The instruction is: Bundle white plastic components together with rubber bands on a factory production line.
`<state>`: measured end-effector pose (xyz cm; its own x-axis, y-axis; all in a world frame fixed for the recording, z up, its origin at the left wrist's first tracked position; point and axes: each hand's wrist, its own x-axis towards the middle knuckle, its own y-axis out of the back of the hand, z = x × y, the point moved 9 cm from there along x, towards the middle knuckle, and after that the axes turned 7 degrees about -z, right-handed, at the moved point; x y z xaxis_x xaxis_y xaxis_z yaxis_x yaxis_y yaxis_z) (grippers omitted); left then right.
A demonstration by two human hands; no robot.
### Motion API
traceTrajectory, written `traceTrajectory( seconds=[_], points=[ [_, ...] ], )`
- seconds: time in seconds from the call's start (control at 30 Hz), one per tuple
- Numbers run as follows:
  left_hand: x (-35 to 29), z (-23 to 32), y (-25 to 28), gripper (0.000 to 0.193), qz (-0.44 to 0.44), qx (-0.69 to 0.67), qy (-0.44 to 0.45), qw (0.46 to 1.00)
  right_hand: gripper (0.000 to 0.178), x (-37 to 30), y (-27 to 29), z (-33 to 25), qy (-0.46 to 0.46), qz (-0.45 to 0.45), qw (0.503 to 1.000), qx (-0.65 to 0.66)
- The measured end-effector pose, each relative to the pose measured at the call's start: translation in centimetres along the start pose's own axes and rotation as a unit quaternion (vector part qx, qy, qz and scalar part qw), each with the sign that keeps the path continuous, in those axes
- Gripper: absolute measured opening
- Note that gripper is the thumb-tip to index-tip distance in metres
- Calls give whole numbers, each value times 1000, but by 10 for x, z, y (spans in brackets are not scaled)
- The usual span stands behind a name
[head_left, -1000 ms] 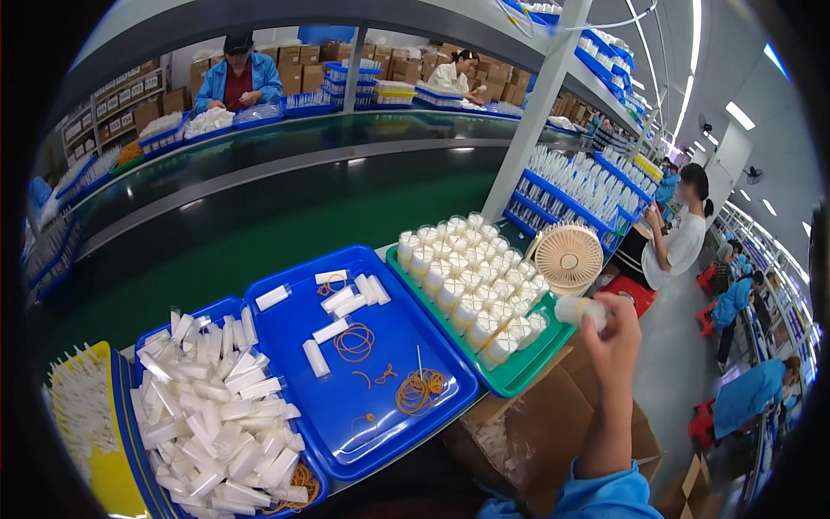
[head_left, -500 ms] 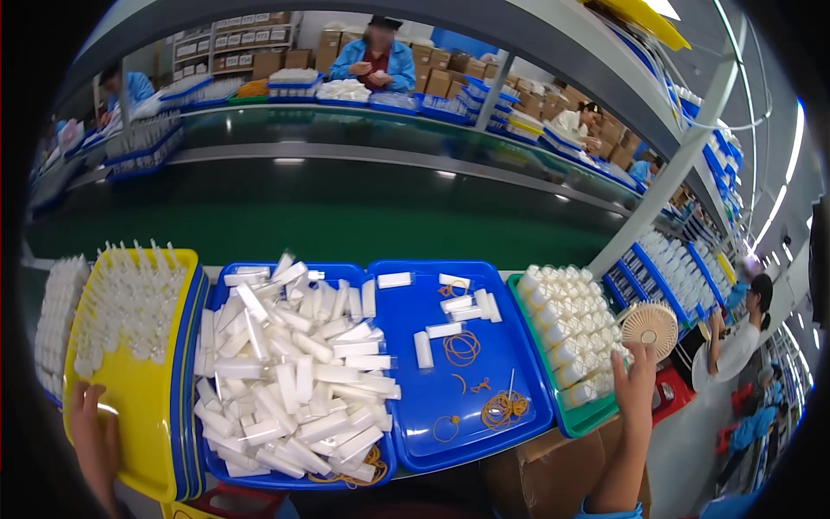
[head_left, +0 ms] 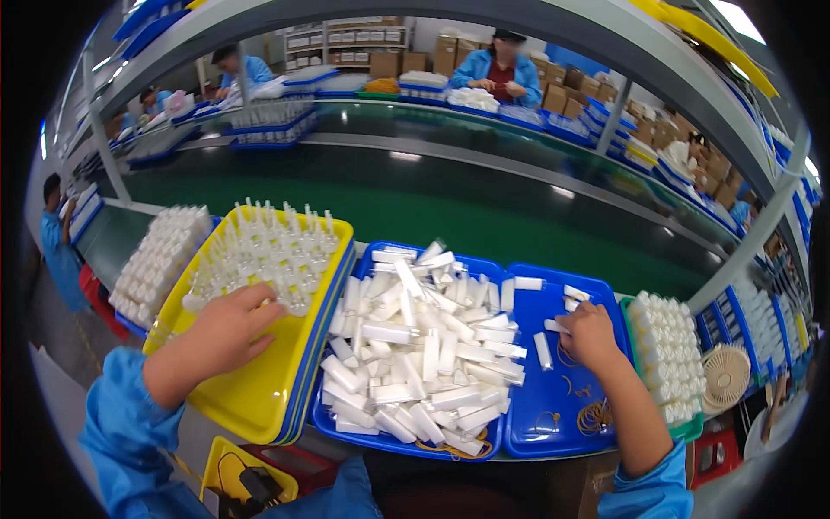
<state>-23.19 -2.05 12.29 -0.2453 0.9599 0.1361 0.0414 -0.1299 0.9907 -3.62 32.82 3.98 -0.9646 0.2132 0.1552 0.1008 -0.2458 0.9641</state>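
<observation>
Shelved boxes (head_left: 349, 59), illegible labels (head_left: 341, 38) — right hand (head_left: 588, 333) at white block (head_left: 552, 326)

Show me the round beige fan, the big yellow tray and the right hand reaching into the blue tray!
Round beige fan (head_left: 726, 378): head view, middle of its grille.
Big yellow tray (head_left: 245, 400): head view, bare near part.
Right hand (head_left: 591, 336): head view, back of the hand.

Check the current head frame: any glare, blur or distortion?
Head view: fisheye bends the rail, with black corners; small bright glints near the rail; ceiling light blown out at upper right; white pieces look close to overexposed; left hand and right hand readable, far shelves softer.
</observation>
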Motion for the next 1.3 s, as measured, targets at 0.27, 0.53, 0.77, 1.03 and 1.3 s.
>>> traceTrajectory(
  seconds=[0.27, 0.53, 0.77, 1.03, 1.3],
  points=[
    [22, -26, -39, 23, 17, 138, 45, 989, 13, -49, 74, -9, -87, 140, 971, 174],
    [-5, 0, 52, 21, 199, -79, 140, 967, 32, -150, 52, -3, -273, 196, 745, 577],
    [-36, 126, -1, 23, 187, -603, -81, 771, 40, -131, 23, -75, -207, 149, 463, 849],
    [17, 201, -86, 14, 108, -815, -29, 569, 44, -101, 20, -102, -180, 83, 317, 927],
    [24, 214, -104, 14, 63, -835, -61, 543, 45, -103, 14, -103, -189, 67, 290, 936]
  ],
)
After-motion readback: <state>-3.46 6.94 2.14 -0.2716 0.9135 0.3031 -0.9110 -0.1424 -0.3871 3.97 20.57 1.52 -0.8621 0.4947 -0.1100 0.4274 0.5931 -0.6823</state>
